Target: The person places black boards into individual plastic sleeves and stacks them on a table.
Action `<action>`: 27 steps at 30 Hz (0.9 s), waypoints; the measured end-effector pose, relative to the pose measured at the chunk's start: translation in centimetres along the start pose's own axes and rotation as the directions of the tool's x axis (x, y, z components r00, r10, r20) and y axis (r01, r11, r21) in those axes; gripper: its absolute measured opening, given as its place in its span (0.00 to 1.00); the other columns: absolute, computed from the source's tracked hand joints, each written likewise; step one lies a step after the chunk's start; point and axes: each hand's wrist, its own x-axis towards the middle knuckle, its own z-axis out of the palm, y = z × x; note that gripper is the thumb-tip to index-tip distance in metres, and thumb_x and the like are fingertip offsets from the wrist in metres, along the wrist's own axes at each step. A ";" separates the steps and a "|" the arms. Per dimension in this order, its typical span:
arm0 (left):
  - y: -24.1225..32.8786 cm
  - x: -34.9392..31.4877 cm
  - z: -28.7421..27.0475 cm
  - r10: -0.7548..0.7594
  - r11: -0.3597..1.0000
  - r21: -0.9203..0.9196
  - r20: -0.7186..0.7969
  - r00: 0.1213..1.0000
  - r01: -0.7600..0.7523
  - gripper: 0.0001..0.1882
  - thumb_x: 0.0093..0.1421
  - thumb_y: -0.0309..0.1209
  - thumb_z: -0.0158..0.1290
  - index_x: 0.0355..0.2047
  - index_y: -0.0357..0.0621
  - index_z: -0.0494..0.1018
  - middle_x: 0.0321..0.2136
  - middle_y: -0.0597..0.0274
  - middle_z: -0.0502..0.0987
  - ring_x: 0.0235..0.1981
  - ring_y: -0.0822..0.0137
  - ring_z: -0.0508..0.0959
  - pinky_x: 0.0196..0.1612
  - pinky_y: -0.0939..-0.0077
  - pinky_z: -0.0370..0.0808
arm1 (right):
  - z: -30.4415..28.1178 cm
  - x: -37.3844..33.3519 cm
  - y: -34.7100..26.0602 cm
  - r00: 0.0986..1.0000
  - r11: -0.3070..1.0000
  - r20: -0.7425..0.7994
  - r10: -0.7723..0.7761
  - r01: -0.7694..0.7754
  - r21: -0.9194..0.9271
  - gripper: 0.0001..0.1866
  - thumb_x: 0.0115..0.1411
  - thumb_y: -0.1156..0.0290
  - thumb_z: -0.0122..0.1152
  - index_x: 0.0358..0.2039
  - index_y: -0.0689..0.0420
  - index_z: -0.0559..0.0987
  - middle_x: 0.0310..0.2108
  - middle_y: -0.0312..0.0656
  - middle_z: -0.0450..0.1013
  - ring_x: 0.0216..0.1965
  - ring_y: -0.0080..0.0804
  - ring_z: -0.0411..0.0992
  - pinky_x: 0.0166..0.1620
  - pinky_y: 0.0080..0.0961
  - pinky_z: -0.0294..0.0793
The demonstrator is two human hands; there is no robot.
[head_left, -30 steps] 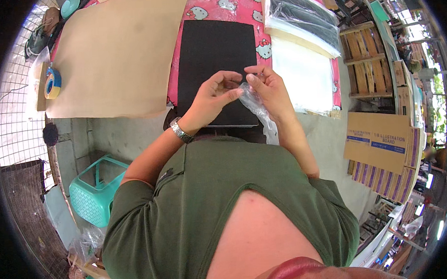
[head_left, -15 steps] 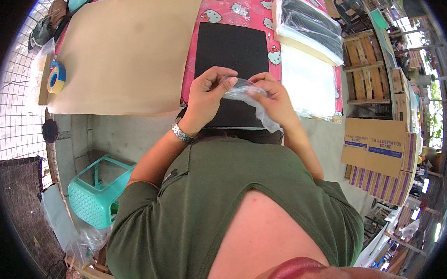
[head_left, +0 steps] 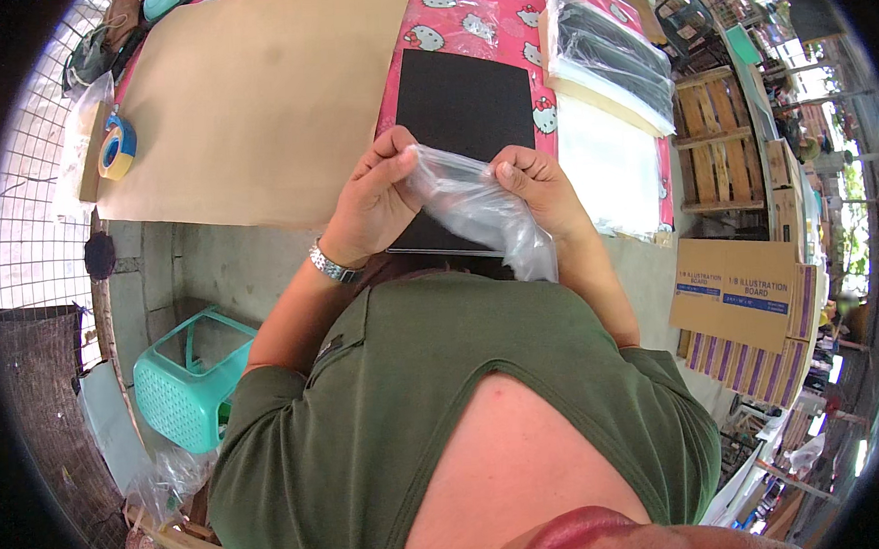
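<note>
A clear plastic bag (head_left: 476, 206) is stretched between my two hands, its loose end hanging toward my shirt. My left hand (head_left: 372, 194), with a metal watch on the wrist, pinches the bag's left end. On the other side my right hand (head_left: 542, 190) grips its upper right edge between thumb and fingers. Beneath the bag lies a black board (head_left: 463, 92) on the table, partly covered by the bag and hands. To its right is a stack of clear plastic sleeves (head_left: 606, 164), with plastic-wrapped black sheets (head_left: 611, 56) on its far end.
A large brown sheet (head_left: 256, 106) covers the table's left side, over a pink patterned tablecloth (head_left: 438, 24). Tape rolls (head_left: 117, 151) stand at its left edge. A green stool (head_left: 194, 383) is at lower left. Cardboard boxes (head_left: 734, 286) and a wooden pallet (head_left: 718, 140) stand at right.
My hands have moved apart, the left one outward to the left. The plastic bag, bunched before, is now pulled wider between them.
</note>
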 end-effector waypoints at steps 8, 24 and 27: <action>0.4 0.3 3.0 -0.512 0.750 0.483 -0.009 0.859 0.452 0.06 0.62 0.31 0.49 0.35 0.43 0.68 0.19 0.74 0.64 0.21 0.83 0.65 0.26 0.85 0.65 | -2.1 -0.2 -2.1 0.947 0.941 -0.277 -0.161 0.232 0.247 0.13 0.61 0.60 0.54 0.33 0.57 0.75 0.25 0.33 0.73 0.25 0.17 0.68 0.30 0.17 0.68; -3.9 3.5 6.3 -0.023 0.985 0.172 -0.058 0.998 0.033 0.06 0.61 0.29 0.47 0.30 0.41 0.72 0.25 0.69 0.71 0.30 0.77 0.71 0.39 0.82 0.67 | -4.7 -3.5 -1.0 0.983 0.950 -0.092 -0.159 0.178 0.258 0.10 0.61 0.65 0.55 0.31 0.59 0.75 0.23 0.32 0.71 0.25 0.17 0.67 0.30 0.16 0.66; -2.5 3.5 5.6 -0.007 1.000 -0.018 0.006 1.000 0.007 0.06 0.63 0.31 0.45 0.31 0.43 0.69 0.21 0.69 0.71 0.22 0.75 0.71 0.28 0.79 0.68 | -6.5 -5.0 0.4 0.911 0.997 0.408 -0.067 0.044 0.067 0.12 0.58 0.65 0.60 0.32 0.63 0.76 0.25 0.36 0.72 0.26 0.21 0.68 0.31 0.19 0.67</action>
